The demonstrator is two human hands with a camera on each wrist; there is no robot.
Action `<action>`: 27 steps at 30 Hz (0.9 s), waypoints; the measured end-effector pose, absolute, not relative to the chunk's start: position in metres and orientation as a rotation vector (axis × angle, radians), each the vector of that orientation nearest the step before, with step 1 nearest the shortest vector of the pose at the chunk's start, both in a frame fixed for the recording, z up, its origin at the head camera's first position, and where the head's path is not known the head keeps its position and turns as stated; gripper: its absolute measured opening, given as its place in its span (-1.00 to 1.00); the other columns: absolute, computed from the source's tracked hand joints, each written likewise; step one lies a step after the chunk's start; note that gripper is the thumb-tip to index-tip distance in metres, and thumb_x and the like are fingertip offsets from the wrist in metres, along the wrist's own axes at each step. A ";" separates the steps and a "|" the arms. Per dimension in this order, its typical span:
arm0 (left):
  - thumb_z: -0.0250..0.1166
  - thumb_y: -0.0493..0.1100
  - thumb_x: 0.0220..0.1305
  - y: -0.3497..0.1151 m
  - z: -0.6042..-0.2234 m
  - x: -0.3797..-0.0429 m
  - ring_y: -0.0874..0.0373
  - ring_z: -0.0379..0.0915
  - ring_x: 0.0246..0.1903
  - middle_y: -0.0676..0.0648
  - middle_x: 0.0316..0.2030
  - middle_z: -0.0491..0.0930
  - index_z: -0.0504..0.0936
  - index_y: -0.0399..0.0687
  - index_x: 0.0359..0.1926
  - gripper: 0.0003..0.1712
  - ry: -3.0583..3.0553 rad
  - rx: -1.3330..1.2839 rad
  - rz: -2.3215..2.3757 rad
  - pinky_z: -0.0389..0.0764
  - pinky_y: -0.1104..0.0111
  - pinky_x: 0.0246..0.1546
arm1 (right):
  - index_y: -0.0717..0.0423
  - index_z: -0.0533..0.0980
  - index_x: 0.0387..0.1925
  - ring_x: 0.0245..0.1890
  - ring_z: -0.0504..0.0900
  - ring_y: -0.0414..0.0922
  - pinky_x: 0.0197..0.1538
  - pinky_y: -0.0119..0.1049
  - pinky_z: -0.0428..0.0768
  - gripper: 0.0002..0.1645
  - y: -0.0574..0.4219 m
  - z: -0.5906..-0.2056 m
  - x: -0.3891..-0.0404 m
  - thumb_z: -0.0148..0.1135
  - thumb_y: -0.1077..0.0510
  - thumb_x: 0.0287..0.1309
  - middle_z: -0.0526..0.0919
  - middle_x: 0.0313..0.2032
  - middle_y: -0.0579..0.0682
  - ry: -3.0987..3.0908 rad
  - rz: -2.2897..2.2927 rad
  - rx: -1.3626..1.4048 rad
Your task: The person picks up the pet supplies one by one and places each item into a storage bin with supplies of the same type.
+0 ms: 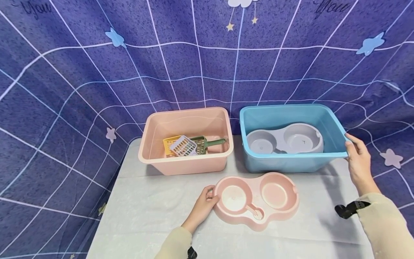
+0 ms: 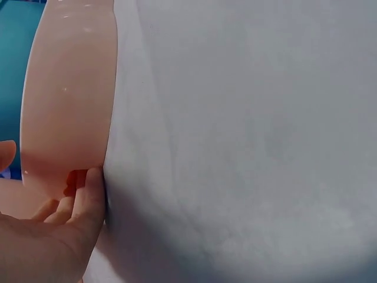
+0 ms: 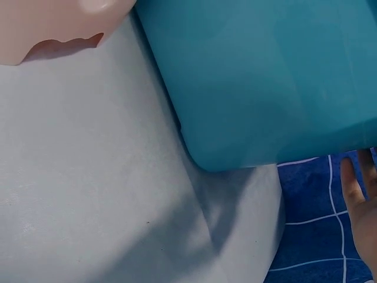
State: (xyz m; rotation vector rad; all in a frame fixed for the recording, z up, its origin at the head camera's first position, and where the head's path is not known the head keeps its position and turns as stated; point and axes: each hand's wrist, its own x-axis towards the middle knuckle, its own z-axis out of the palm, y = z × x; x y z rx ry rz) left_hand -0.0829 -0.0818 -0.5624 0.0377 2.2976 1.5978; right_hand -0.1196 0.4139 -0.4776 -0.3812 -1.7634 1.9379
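On the table sits a pink double pet bowl with two round basins and a small hollow between them. My left hand grips its left end, and in the left wrist view the fingers tuck under the bowl's edge. A blue bin stands behind it to the right, holding a grey double pet bowl. At the bin's right rim, my right hand holds the edge with thumb and fingers. Part of that hand lies outside the right wrist view.
Left of the blue bin is a pink bin. Inside it lie several slotted litter scoops, among them a yellow one, a white one and a green one. A blue patterned curtain hangs behind the white-covered table.
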 end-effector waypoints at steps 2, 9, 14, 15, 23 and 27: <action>0.24 -0.06 0.34 -0.080 -0.563 -0.084 0.12 0.61 -0.17 -0.07 -0.20 0.63 0.30 -0.24 0.37 -0.34 2.296 0.038 1.608 0.59 0.30 -0.12 | -0.02 0.56 0.21 -0.19 0.55 -0.35 -0.22 -0.68 0.54 -0.60 0.414 -0.477 -0.120 0.15 0.16 0.39 0.62 -0.15 -0.24 -1.763 1.937 -0.385; 0.26 -0.16 0.32 -0.078 -0.563 -0.088 0.19 0.57 -0.32 -0.09 -0.28 0.68 0.38 -0.25 0.31 -0.41 2.322 0.008 1.632 0.59 0.38 -0.31 | -0.04 0.56 0.22 -0.20 0.54 -0.35 -0.25 -0.69 0.53 -0.60 0.413 -0.476 -0.119 0.16 0.15 0.39 0.61 -0.16 -0.26 -1.786 1.923 -0.389; 0.30 -0.15 0.27 -0.077 -0.568 -0.088 0.17 0.60 -0.32 -0.10 -0.33 0.72 0.46 -0.21 0.27 -0.43 2.358 -0.015 1.687 0.58 0.35 -0.20 | -0.05 0.55 0.22 -0.17 0.53 -0.35 -0.25 -0.69 0.53 -0.60 0.413 -0.477 -0.119 0.16 0.15 0.39 0.60 -0.14 -0.28 -1.801 1.911 -0.396; 0.31 -0.16 0.26 -0.076 -0.569 -0.088 0.17 0.61 -0.33 -0.12 -0.33 0.72 0.47 -0.21 0.27 -0.43 2.350 -0.026 1.714 0.59 0.37 -0.21 | -0.05 0.55 0.22 -0.17 0.53 -0.35 -0.24 -0.69 0.53 -0.60 0.412 -0.477 -0.119 0.16 0.15 0.39 0.60 -0.14 -0.28 -1.798 1.911 -0.400; 0.31 -0.28 0.17 -0.073 -0.568 -0.089 0.22 0.58 -0.49 -0.26 -0.26 0.71 0.49 -0.30 0.24 -0.42 2.175 -0.152 1.919 0.63 0.47 -0.50 | -0.05 0.55 0.23 -0.17 0.52 -0.34 -0.24 -0.69 0.53 -0.59 0.412 -0.476 -0.119 0.14 0.15 0.39 0.59 -0.14 -0.27 -1.785 1.907 -0.439; 0.33 -0.28 0.15 -0.072 -0.569 -0.089 0.25 0.56 -0.52 -0.24 -0.27 0.71 0.52 -0.29 0.23 -0.42 2.201 -0.176 1.907 0.60 0.49 -0.53 | -0.06 0.54 0.24 -0.15 0.50 -0.32 -0.24 -0.69 0.53 -0.58 0.411 -0.476 -0.120 0.13 0.14 0.40 0.58 -0.10 -0.25 -1.780 1.911 -0.472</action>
